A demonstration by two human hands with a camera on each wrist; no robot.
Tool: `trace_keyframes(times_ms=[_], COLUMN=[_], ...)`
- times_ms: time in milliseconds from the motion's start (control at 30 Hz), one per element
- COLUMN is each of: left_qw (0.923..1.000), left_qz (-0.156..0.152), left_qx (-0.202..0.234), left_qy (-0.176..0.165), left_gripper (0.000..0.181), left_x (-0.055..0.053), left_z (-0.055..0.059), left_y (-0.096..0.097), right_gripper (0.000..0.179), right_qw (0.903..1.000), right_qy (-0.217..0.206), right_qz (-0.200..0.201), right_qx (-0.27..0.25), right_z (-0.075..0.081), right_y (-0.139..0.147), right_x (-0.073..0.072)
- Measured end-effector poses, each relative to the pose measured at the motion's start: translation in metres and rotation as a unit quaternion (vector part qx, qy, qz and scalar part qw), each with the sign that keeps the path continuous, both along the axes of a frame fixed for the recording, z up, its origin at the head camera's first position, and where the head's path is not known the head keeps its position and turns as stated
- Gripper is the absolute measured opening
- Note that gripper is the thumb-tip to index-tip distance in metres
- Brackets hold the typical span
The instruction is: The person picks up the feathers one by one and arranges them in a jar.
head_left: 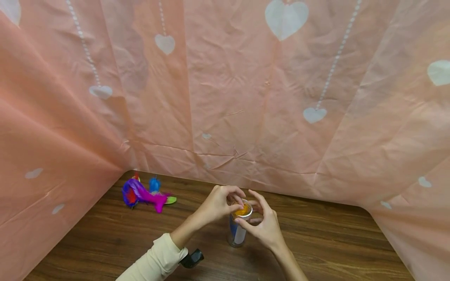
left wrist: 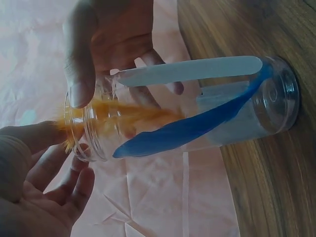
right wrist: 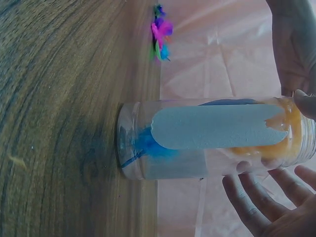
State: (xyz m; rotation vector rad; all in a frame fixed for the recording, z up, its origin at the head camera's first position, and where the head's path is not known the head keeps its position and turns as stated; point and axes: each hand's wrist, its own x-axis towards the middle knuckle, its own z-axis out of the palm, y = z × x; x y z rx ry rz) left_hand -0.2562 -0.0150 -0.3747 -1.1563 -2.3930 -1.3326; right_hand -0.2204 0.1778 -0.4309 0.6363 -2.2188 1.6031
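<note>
A clear plastic jar point(head_left: 240, 234) with a pale label strip stands upright on the wooden table. Inside it lie a blue feather point(left wrist: 192, 129) and an orange feather point(left wrist: 133, 112), whose fluffy end bunches at the open mouth. At that mouth my left hand point(head_left: 219, 202) pinches the orange feather between thumb and fingers. My right hand point(head_left: 266, 226) holds the jar near its neck, the thumb at the near side of the rim and the fingers around the far side. In the right wrist view, the label point(right wrist: 217, 127) hides part of the contents.
A loose pile of feathers, with purple and magenta ones point(head_left: 147, 195), a blue one point(head_left: 154, 185) and a green one point(head_left: 170, 200), lies at the table's back left. Peach cloth point(head_left: 225, 97) with white hearts encloses the table point(head_left: 334, 238) at the back and sides.
</note>
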Motion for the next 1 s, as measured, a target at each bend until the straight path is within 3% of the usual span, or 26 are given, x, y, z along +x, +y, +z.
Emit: trace_keyframes(times_ms=[200,367,733,1000], left_qw=[0.9987,0.9987,0.9992,0.9957], left_qz=[0.025,0.017,0.004,0.038], left_qx=[-0.039,-0.043,0.033,0.07], left_qy=[0.019,0.019,0.024,0.047], left_gripper=[0.023,0.023,0.02,0.017], left_x=[0.002,0.001,-0.002,-0.007], left_z=[-0.001,-0.002,-0.01,-0.018], left_y=[0.001,0.001,-0.008,-0.022], right_gripper=[0.082,0.084,0.083,0.084], right_qw=[0.9999,0.9996,0.9998,0.9998], right_qy=[0.005,0.002,0.005,-0.002], right_qz=[-0.004,-0.012,-0.01,-0.012], right_qx=[0.013,0.024,0.019,0.017], right_z=[-0.001,-0.001,-0.004,-0.001], right_y=[0.001,0.0,0.001,0.0], right_x=[0.0,0.0,0.0,0.0])
